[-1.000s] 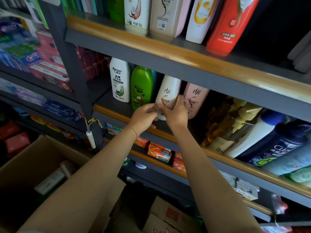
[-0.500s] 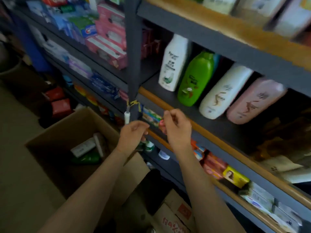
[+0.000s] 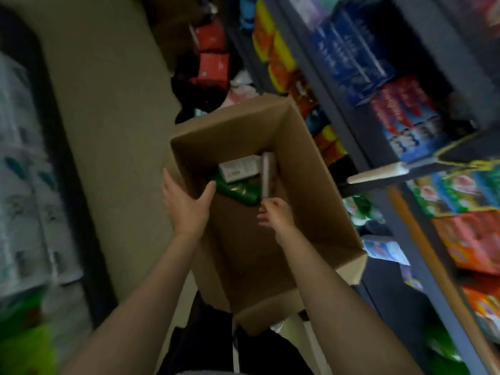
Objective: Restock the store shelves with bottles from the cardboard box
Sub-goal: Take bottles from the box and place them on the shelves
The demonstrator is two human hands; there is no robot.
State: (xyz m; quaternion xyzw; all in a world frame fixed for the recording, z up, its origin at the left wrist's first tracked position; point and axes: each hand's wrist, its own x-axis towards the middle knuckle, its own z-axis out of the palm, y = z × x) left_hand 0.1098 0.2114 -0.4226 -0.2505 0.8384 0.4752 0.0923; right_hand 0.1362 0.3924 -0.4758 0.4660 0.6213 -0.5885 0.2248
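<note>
An open cardboard box stands on the floor below me. Three bottles lie at its far end: a green bottle, a white bottle with a label, and a pale pink bottle on its edge. My left hand rests on the box's left wall, thumb inside near the green bottle. My right hand is inside the box, fingers loosely curled and holding nothing, just below the pink bottle's near end.
Grey store shelves with wooden edging run along the right, packed with coloured boxes and packets. Red packs lie on the floor beyond the box. Pale floor stretches to the left, beside wrapped packs.
Both hands left the white bottle on the shelf and dropped down to the box. My view swung from the shelf down onto the box.
</note>
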